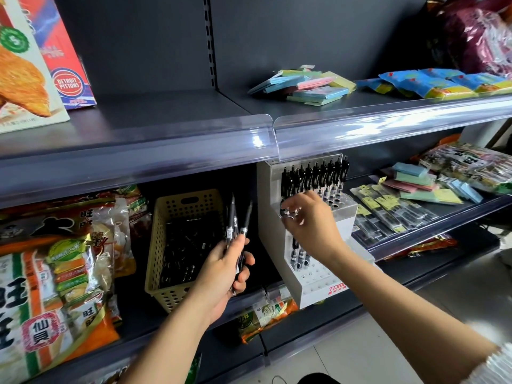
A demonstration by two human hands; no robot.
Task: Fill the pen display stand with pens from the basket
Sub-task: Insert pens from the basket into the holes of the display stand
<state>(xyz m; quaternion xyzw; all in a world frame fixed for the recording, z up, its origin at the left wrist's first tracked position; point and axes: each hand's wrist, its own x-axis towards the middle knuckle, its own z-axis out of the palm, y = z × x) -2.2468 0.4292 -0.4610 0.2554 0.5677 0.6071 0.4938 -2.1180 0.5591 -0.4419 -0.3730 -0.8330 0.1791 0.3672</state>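
A white stepped pen display stand (318, 284) stands on the middle shelf. Its top row is full of black pens (315, 176), and a few more pens (299, 256) stand in a lower step. To its left a beige perforated basket (166, 214) holds several loose black pens. My left hand (224, 270) grips a small bunch of black pens (235, 220) between basket and stand. My right hand (310, 220) is at the stand's middle step with its fingers curled at a pen; the blur hides the grip.
Snack bags (55, 259) fill the shelf left of the basket. Packed refills and sticky notes (410, 195) lie right of the stand. The upper shelf carries sticky-note packs (307, 84), a boxed snack (25, 65) and a clear price rail (360, 128) overhanging the stand.
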